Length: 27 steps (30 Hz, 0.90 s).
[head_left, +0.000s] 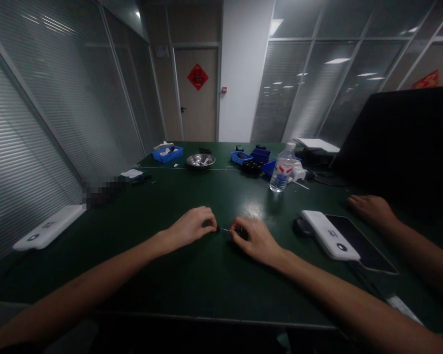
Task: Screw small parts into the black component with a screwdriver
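Just over the dark green table (pixel 151 290), my two hands face each other a short gap apart. My left hand (pixel 194 226) is closed in a pinch on a small black piece (pixel 218 229), too small to make out in kind. My right hand (pixel 256 238) is also pinched shut, around a thin metal shaft (pixel 225 229) that points left at the black piece. Whatever the shaft belongs to is mostly hidden by my right fingers. Whether the shaft's tip touches the piece I cannot tell.
Right of my right hand lie a white power bank (pixel 330 236) and a dark phone (pixel 362 243). Another person's hand (pixel 372 209) rests beyond them, before a black monitor (pixel 402 152). A water bottle (pixel 282 169), blue trays (pixel 168 155) and a metal bowl (pixel 201 161) stand farther back.
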Tool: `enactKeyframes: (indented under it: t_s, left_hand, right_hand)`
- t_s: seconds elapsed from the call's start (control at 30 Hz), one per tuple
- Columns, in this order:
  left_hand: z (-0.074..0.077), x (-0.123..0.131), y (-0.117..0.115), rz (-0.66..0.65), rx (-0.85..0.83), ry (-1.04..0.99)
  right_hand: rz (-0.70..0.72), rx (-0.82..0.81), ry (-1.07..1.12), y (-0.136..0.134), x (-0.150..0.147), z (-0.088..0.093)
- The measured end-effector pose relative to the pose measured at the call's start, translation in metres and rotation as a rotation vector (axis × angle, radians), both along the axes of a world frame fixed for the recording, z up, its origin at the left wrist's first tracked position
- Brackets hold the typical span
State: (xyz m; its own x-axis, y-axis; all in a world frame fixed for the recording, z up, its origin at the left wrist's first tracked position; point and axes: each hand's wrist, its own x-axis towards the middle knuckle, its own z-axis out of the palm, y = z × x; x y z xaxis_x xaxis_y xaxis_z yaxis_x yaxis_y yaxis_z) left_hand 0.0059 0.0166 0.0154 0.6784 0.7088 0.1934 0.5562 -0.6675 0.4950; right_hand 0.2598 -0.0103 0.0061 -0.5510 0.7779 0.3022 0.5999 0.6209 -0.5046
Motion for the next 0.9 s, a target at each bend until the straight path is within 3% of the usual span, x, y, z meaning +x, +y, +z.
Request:
enactKeyframes:
  t_s: [0.2, 0.33, 0.7, 0.9]
  left_hand:
    - [-0.007, -0.014, 0.004, 0.076, -0.118, -0.137]
    - [-0.012, -0.011, 0.004, 0.051, -0.201, -0.153]
    - [-0.014, -0.001, -0.005, 0.019, -0.153, -0.193]
    - [-0.014, 0.001, -0.008, -0.001, -0.182, -0.273]
  right_hand:
    - [-0.046, 0.012, -0.081, 0.000, 0.000, 0.002]
    - [-0.042, 0.039, -0.129, 0.000, -0.001, 0.001]
    - [-0.023, 0.057, -0.144, -0.003, -0.001, -0.001]
    - [0.010, -0.011, -0.019, -0.002, 0.000, 0.000]
